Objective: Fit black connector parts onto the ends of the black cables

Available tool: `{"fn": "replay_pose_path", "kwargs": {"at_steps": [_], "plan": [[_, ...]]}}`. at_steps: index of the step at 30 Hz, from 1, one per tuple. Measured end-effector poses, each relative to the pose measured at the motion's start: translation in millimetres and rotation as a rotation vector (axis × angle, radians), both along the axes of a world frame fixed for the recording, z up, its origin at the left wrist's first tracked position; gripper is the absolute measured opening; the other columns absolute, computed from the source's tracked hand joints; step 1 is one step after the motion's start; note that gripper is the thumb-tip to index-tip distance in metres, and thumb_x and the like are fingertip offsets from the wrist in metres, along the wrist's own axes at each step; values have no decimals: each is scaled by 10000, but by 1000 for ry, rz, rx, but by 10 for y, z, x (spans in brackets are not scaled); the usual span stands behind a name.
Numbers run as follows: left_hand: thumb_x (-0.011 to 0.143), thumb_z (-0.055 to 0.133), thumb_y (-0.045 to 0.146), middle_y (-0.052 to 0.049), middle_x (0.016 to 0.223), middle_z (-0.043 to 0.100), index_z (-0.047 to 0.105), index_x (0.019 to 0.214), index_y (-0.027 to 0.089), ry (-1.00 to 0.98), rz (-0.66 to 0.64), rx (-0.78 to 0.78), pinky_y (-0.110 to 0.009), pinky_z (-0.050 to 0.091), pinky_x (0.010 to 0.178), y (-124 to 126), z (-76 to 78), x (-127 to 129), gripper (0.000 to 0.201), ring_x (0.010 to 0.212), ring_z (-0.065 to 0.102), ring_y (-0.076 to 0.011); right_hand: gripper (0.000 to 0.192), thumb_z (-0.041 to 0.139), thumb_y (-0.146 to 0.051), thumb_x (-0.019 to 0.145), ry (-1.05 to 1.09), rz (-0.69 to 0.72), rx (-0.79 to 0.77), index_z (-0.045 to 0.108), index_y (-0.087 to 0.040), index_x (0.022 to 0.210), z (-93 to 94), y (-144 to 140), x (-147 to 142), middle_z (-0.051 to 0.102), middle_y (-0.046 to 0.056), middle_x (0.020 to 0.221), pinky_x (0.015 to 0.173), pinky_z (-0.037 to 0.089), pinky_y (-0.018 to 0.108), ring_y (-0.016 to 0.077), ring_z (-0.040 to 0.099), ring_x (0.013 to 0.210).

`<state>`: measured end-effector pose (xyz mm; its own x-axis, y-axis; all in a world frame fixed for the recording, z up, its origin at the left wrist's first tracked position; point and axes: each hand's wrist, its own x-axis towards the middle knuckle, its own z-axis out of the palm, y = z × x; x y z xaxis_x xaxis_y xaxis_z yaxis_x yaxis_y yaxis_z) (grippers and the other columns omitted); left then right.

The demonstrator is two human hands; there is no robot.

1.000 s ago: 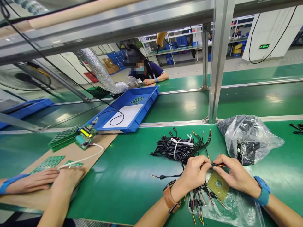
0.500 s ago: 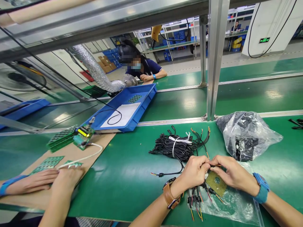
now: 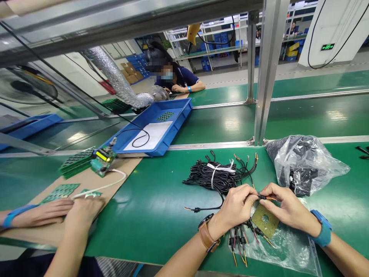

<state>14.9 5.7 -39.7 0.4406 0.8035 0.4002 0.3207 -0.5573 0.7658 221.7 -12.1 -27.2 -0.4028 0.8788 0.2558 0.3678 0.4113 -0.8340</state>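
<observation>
Head view: both hands, left [image 3: 236, 207] and right [image 3: 285, 209], pinch one black cable connector [image 3: 261, 197]; no writing legible.

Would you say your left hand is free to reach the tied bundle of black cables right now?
Probably not at once: the left hand pinches a small connector with the right hand, though the cable bundle lies unobstructed just beyond.

black connector lead [image 3: 263, 197] | thin, coloured wire ends; level, pinched between both hands above a brass-coloured plate [image 3: 265, 220]
</observation>
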Motion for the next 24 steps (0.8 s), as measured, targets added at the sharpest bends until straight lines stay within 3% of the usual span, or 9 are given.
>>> {"fn": "replay_pose_path", "kwargs": {"at_steps": [12, 19, 24], "plan": [[935, 510, 175, -18, 663, 606, 605, 739, 158, -77, 1, -55, -226, 382, 587, -47, -72, 28, 218, 603, 526, -115, 116, 529, -276, 1023, -16, 51, 63, 596, -207, 958, 24, -60, -60, 705, 43, 857, 682, 518, 264, 173, 669, 753], [912, 520, 180, -18, 654, 626, 621, 740, 155, -13, -2, -109, -230, 394, 579, -44, -76, 16, 200, 585, 547, -118, 150, 510, -282, 1036, -40, 57, 75, 604, -207, 947, -35, -63, -79, 707, 45, 840, 673, 520, 275, 176, 673, 739], [926, 508, 178, 26, 580, 544, 601, 744, 161, 74, -77, -113, -225, 336, 534, -4, -10, -36, 205, 516, 472, -98, 182, 507, -314, 1040, -22, 61, 70, 617, -203, 947, -33, -64, -91, 703, 47, 820, 656, 525, 275, 173, 659, 714]]}}
